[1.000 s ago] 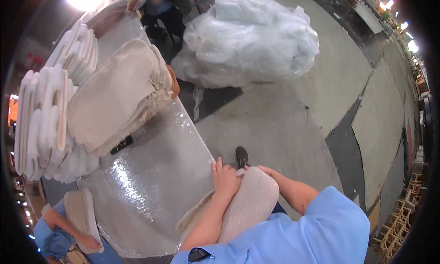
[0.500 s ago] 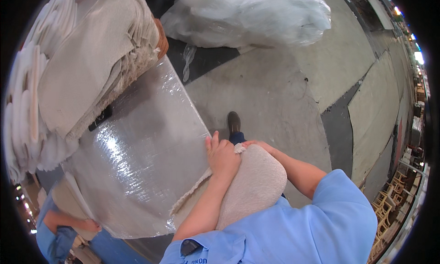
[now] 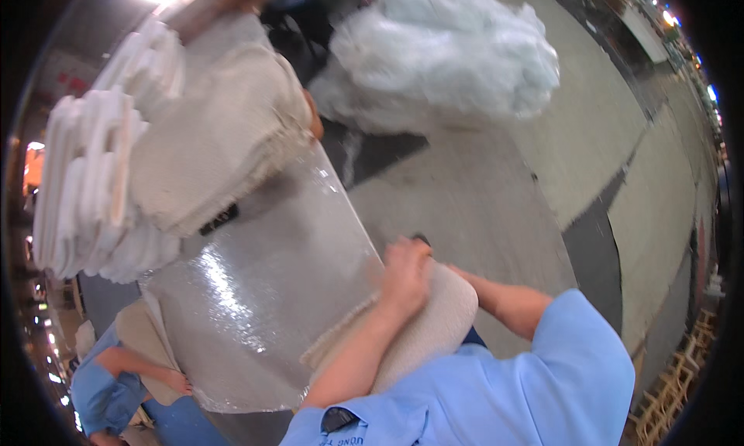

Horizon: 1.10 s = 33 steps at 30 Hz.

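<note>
Against my front I hold a seat cushion point(image 3: 449, 310) in beige textured fabric, with one rounded corner turned to the right. My left hand point(image 3: 407, 275) is closed at its far edge, the fingers curled and slightly blurred. Beyond the same edge, my right hand point(image 3: 459, 272) grips the cushion; its fingers are mostly hidden behind it. A loose beige fabric edge point(image 3: 337, 339) shows on the left side of my left forearm, over the corner of a table wrapped in shiny clear film point(image 3: 287, 244).
Cut beige fabric pieces point(image 3: 217, 128) lie stacked on the table's far left, beside white foam pads point(image 3: 93, 175). A co-worker in blue point(image 3: 116, 376) holds a beige piece at the left. A large clear plastic bag point(image 3: 449, 51) lies beyond; wooden frames point(image 3: 690, 376) stand at right.
My left hand has shifted farther along the cushion's edge, its spread fingers now curled in. The frayed fabric end between my hands is no longer visible. The whole view has swung slightly.
</note>
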Motion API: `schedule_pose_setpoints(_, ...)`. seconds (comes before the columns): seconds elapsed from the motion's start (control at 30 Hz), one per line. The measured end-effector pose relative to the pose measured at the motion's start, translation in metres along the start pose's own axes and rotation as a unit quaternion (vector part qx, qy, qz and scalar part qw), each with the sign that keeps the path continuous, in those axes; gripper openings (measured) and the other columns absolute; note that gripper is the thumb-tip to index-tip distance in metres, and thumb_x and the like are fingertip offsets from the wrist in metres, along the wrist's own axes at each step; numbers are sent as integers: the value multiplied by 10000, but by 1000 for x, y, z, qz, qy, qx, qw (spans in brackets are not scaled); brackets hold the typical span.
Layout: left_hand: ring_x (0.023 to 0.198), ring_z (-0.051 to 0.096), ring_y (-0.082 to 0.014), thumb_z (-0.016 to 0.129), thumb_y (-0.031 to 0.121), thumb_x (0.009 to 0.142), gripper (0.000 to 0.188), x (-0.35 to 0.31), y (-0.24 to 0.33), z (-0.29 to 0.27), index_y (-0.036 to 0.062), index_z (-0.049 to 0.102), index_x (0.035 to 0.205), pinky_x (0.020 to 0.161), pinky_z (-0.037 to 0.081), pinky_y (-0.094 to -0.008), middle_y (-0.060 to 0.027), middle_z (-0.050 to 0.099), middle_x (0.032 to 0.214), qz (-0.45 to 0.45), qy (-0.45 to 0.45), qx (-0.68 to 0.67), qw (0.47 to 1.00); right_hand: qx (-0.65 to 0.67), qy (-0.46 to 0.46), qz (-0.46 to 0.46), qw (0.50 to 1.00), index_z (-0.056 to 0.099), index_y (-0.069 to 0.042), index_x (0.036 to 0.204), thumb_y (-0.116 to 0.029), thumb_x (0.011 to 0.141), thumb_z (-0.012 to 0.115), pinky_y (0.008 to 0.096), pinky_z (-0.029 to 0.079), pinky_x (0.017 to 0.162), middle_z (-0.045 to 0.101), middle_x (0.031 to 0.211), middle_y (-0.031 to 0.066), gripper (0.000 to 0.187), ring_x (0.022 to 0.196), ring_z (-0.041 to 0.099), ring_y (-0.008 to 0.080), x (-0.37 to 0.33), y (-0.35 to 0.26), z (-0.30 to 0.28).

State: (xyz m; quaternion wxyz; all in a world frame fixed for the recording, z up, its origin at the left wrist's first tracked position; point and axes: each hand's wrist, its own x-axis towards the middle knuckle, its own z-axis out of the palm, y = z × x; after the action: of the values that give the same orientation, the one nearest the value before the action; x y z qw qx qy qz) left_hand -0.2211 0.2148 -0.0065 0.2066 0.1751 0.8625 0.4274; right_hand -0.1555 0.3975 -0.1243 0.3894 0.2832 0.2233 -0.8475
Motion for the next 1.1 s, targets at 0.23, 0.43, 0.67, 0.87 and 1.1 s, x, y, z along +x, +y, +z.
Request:
schedule_pose_setpoints(0.23, 1637, 123, -338, 326, 408, 1151, 649, -33, 1, 36, 25, 252, 1669, 1332, 63, -449, -191, 227, 1744, 87, -230, -101, 964, -175, 9, -112, 978, 722, -65, 1153, -276, 1058, 629, 406, 589, 877, 757, 1122, 101, 249, 996, 736, 204, 2, 15, -10)
schedule_pose_setpoints(0.43, 1646, 78, -309, 302, 388, 1158, 647, -97, -36, -6, 25, 199, 1684, 1338, 48, -409, -189, 142, 1766, 5, -253, -71, 965, -243, 120, -33, 962, 699, -53, 1220, -372, 1098, 593, 393, 583, 905, 745, 1157, 91, 358, 1045, 716, 174, 9, 8, -7)
schedule_pose_setpoints(0.67, 1547, 352, -351, 495, 383, 1103, 607, -329, -66, -134, 79, 407, 1621, 1275, 277, -439, -198, 404, 1655, -226, -111, -31, 967, -310, 133, 27, 941, 652, -13, 1338, -517, 1065, 606, 414, 549, 1008, 695, 1308, 140, 576, 1186, 675, 227, -32, -56, 39)
schedule_pose_setpoints(0.87, 1433, 506, -304, 510, 285, 1084, 606, -370, -33, -71, 127, 337, 1642, 1144, 466, -516, -120, 533, 1544, -330, 267, -577, 698, -508, 99, 140, 844, 567, -7, 1466, -437, 1055, 640, 430, 510, 1102, 634, 1445, 170, 599, 1312, 631, 255, -55, -63, 108)
schedule_pose_setpoints(1.1, 1266, 646, -302, 519, 383, 1101, 467, -335, -95, -84, 21, 607, 1384, 1103, 504, -482, -156, 680, 1359, -302, 363, -658, 586, -448, 56, 214, 866, 583, -1, 1452, -332, 1042, 673, 415, 559, 1032, 701, 1346, 132, 534, 1194, 703, 244, -30, -64, 91)
